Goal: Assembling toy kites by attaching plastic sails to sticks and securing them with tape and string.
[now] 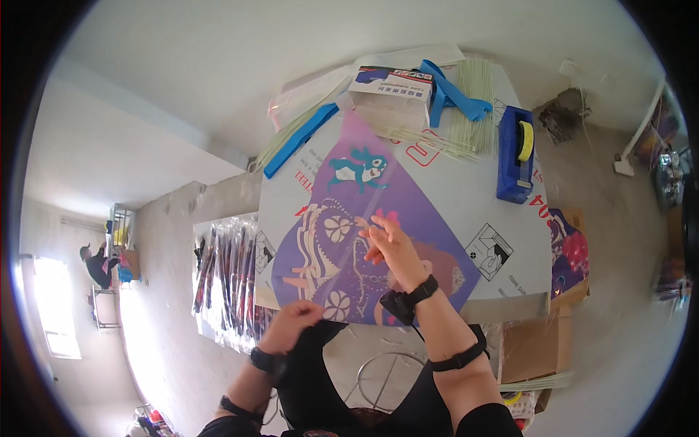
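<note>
A purple, kite-shaped printed sheet [429, 207] lies on the table with its point to the far side. It shows a teal cartoon animal and a figure with white flowers. A clear narrow strip [376, 191] runs down its middle. At the sheet's near left edge, close to the strip's lower end, my left hand [295, 324] is closed; what its fingers hold, if anything, cannot be made out. Over the sheet's middle hovers my right hand [393, 251], fingers stretched out and apart, holding nothing visible. Both wrists wear black bands.
A blue tape dispenser [515, 156] with a yellow roll stands at the right. Farther back are a cardboard box [389, 96], blue strips [300, 142] and thin pale rods [477, 102]. Wrapped packages [229, 280] lie left below the table; cartons [535, 349] stand right. Someone [98, 264] sits far left.
</note>
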The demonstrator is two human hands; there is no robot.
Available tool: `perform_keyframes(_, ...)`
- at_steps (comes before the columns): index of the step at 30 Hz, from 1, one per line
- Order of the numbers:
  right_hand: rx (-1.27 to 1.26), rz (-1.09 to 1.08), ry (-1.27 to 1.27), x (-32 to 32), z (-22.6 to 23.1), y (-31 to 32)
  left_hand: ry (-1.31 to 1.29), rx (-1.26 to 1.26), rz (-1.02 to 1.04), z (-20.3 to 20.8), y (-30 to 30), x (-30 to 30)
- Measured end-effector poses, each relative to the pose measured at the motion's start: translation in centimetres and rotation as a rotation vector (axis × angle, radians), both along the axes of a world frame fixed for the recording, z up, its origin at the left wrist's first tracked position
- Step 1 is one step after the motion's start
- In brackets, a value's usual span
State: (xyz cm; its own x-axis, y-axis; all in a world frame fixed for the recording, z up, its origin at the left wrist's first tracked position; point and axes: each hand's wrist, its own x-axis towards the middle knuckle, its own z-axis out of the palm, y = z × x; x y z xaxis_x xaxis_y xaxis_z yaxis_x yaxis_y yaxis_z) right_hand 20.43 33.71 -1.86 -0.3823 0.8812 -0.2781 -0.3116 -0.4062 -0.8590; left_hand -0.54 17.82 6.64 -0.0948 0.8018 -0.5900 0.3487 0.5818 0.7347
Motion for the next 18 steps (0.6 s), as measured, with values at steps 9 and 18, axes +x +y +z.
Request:
perform_keyframes(9,-0.02,-0.06,-0.014,4.4,0.7,1.7,0.365,0.17,-0.405,-1.8,9.6,5.3)
perform_keyframes(18,-0.064,-0.132,-0.014,6.1,0.5,2.4,0.639,1.007,-0.499,-10.7,38.4,11.6)
